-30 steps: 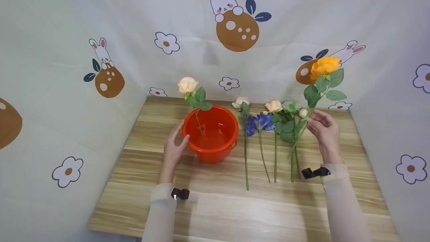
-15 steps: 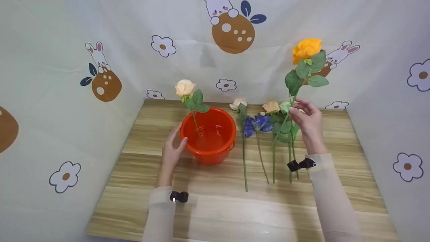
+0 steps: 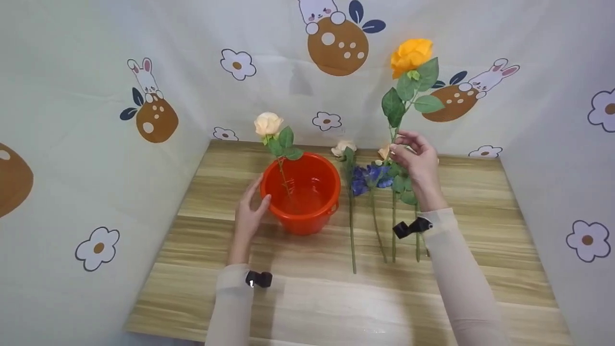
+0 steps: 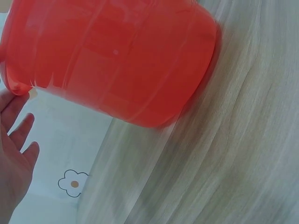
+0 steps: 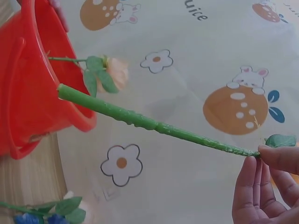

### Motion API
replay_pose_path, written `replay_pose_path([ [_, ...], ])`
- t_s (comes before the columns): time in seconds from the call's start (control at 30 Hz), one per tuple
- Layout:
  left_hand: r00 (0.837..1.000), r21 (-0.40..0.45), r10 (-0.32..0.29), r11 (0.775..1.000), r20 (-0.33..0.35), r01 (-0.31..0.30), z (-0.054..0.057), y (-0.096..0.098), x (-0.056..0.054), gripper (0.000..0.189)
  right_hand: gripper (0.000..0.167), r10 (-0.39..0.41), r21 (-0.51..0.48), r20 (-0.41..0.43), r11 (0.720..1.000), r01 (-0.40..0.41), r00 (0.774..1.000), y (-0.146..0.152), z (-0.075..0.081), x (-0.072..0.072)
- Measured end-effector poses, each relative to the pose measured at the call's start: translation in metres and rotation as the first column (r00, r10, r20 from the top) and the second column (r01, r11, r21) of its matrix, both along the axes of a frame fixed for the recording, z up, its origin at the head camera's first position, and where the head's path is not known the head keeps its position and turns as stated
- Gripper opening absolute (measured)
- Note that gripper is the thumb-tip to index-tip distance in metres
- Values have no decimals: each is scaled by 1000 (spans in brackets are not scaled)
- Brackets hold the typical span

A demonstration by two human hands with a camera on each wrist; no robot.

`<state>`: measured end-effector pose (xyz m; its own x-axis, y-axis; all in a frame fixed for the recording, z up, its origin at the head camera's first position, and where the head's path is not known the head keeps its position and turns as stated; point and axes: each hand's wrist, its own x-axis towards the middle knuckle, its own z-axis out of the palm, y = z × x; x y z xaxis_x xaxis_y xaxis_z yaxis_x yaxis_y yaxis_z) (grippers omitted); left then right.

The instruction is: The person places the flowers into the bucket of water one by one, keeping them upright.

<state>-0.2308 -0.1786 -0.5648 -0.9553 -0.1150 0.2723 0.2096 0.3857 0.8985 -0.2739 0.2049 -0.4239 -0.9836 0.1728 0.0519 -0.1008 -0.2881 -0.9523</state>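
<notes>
My right hand (image 3: 418,161) pinches the green stem of an orange rose (image 3: 412,55) between thumb and fingertips, bloom up and clear of the table. In the right wrist view the cut end of its stem (image 5: 140,120) points toward the mouth of the red plastic bucket (image 3: 302,223). The bucket stands upright on the table. A cream rose (image 3: 268,124) leans inside it, its head above the back left rim. At the bucket's left side rests my left hand (image 3: 249,209), fingers extended and fingertips right at the rim.
On the wooden table (image 3: 298,307), right of the bucket, several flowers lie in a row, stems toward me: a pale rose (image 3: 344,148), a blue flower (image 3: 369,179) and peach ones partly hidden behind my right hand. Patterned cloth (image 3: 283,86) closes off the back and sides.
My right hand has lifted the orange rose off the row of flowers and carried it up and left toward the bucket. The left hand stays at the bucket's rim.
</notes>
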Motion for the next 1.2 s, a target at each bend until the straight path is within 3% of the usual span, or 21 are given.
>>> replay_pose_path([
  [0.27, 1000, 12, -3, 1000, -12, 3, 0, 0, 0, 54, 28, 68, 5, -43, 998, -68, 997, -25, 3, -4],
  [0.57, 999, 31, -11, 999, -32, 12, 1, 2, -1, 54, 28, 92, 7, -52, 996, -92, 994, -53, 4, -5],
  [1.2, 999, 40, -13, 999, -38, 14, 0, 1, 0, 54, 31, 122, 25, -72, 992, -121, 990, -107, -15, -9],
])
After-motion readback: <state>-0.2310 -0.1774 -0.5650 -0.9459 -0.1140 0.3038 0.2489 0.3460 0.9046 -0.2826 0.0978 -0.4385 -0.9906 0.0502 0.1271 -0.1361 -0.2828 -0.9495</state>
